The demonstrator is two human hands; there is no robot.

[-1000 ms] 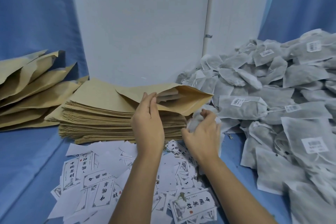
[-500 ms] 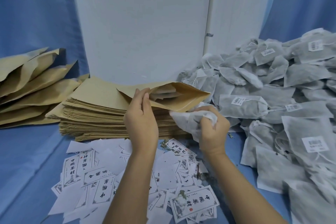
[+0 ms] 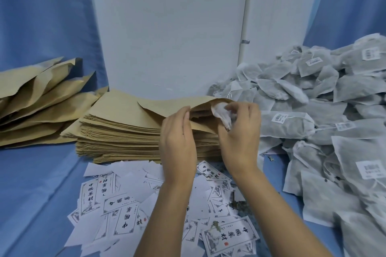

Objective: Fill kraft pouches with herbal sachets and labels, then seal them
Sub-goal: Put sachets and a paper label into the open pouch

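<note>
— The fingers of the left hand: what do they hold?
— They pinch the near lip of the top kraft pouch, which lies mouth open on the stack.
— And the right hand?
— Its fingers are curled round a white sachet, right at the pouch mouth. Labels lie on the desk in front, and the sachet heap is to the right.

Blue cloth covers surface, hangs both sides; white wall centre; vertical pipe, metal clip.
</note>
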